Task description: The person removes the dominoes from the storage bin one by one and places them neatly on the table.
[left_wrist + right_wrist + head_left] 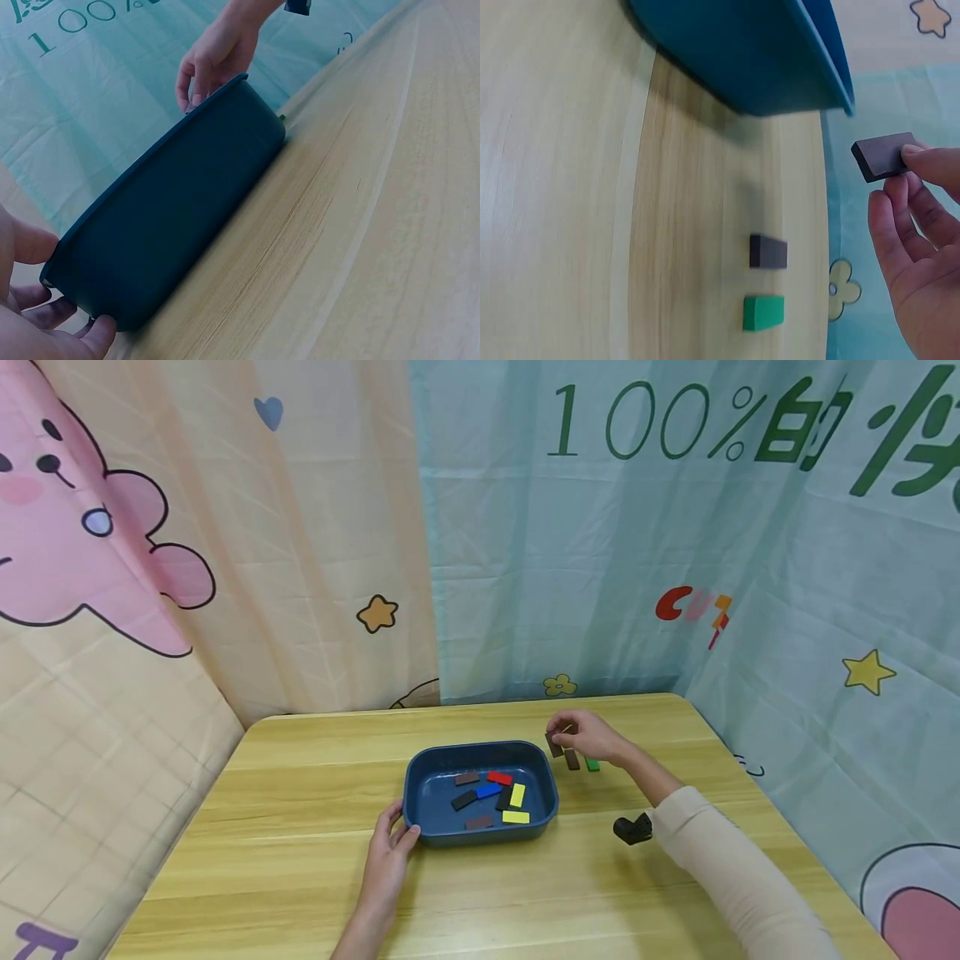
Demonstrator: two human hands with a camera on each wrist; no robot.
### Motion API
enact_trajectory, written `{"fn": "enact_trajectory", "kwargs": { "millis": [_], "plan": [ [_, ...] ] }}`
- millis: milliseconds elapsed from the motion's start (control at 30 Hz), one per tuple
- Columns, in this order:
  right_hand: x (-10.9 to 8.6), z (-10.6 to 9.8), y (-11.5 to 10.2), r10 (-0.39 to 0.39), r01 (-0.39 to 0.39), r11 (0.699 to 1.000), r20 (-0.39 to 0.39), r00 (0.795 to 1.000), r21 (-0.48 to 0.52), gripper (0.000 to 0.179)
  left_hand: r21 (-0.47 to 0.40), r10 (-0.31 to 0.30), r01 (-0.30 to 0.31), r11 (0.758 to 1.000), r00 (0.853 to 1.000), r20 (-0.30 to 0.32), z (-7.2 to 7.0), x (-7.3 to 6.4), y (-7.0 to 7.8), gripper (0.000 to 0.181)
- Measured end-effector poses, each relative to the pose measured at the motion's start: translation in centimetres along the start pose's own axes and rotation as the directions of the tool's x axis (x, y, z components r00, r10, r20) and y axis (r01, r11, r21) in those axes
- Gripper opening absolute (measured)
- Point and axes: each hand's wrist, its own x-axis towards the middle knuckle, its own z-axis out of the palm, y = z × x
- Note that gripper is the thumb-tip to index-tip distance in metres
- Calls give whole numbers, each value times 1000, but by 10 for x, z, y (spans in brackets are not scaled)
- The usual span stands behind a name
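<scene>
A dark blue rectangular bin (480, 838) sits on the table with several small colored blocks inside, among them a red block (499, 778), a blue block (488, 791) and a yellow block (516, 817). My left hand (390, 847) holds the bin's near left corner, thumb and fingers around it. Beyond the bin's right end, my right hand (588, 737) pinches a dark brown domino-like block (883, 156) between thumb and fingers, raised above the table. Below that hand another brown block (768, 252) and a green block (763, 313) stand side by side on the wood.
A black object (632, 829) lies on the table beside the right sleeve (697, 827), partly covered by it. Printed curtains (510, 568) hang behind the wooden table (300, 827) and along its sides.
</scene>
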Motion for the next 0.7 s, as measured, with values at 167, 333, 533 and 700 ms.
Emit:
{"fn": "enact_trajectory", "kwargs": {
  "millis": [167,333,533,700],
  "plan": [
    [-6,-8,12,22,-22,1000,-23,999,15,15,-2,-6,6,1000,1000,1,0,0,1,53],
    [-12,-18,32,64,-62,998,-64,996,25,17,-3,-2,2,1000,1000,-1,0,0,1,53],
    [-26,-26,49,111,-109,994,-100,989,21,17,1,10,-10,1000,1000,-2,0,-1,0,52],
    [-38,-31,62,122,-129,991,-141,983,-46,15,-3,7,-7,1000,1000,0,0,0,-1,53]
  ]
}}
